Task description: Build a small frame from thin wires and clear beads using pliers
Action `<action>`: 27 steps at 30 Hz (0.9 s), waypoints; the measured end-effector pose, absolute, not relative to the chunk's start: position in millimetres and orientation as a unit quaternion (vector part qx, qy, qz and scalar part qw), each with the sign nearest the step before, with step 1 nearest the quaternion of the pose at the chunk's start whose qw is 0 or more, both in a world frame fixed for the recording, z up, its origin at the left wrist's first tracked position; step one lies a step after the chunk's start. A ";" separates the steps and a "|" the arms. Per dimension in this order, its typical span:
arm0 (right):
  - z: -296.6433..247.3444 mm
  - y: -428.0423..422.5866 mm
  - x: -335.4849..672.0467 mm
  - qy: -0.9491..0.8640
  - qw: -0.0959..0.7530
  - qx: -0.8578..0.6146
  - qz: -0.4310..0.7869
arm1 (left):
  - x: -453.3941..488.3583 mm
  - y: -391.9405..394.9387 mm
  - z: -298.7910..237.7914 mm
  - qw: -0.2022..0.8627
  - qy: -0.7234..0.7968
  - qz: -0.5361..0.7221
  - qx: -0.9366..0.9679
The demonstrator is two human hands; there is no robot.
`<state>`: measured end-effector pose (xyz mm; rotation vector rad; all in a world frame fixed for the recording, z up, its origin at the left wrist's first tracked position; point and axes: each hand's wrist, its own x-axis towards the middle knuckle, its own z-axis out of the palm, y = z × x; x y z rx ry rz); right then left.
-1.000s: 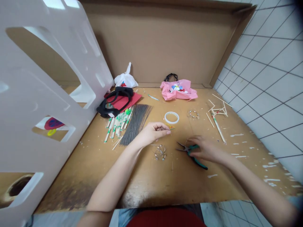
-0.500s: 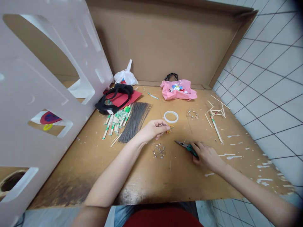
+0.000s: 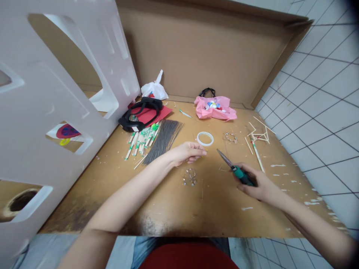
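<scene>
In my right hand are long-nose pliers with green handles, raised off the table; their dark jaws look closed and point up and left. My left hand is closed in a pinch on a thin wire piece with a bit of yellow, mostly hidden by the fingers. Below that hand lies a small wire shape with beads. A white ring-shaped roll sits just beyond the fingertips. Farther right rests another beaded wire loop.
Grey wires lie beside paper-wrapped chopsticks at left, near a black headset strap. A pink bag and a white bag stand at the back. A stick frame lies at right. A white plastic panel stands at left.
The pliers have been lifted off the table and turned so their tip points up and away. My left hand keeps its pinch, and the whole view has shifted slightly.
</scene>
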<state>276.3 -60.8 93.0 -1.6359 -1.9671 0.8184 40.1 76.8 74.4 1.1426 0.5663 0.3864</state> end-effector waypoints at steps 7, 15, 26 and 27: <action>102.3 -46.4 301.1 -0.854 0.051 -0.467 -0.221 | 30.8 75.4 72.1 0.813 0.254 0.139 0.505; 115.5 -42.2 294.9 -0.860 -0.008 -0.433 -0.269 | 31.3 70.6 72.4 0.835 0.229 0.107 0.488; 118.2 -42.4 293.1 -0.867 0.018 -0.392 -0.306 | 29.8 68.4 74.2 0.842 0.219 0.088 0.485; 118.3 -42.3 292.5 -0.868 0.019 -0.387 -0.309 | 29.4 68.5 73.9 0.843 0.220 0.086 0.483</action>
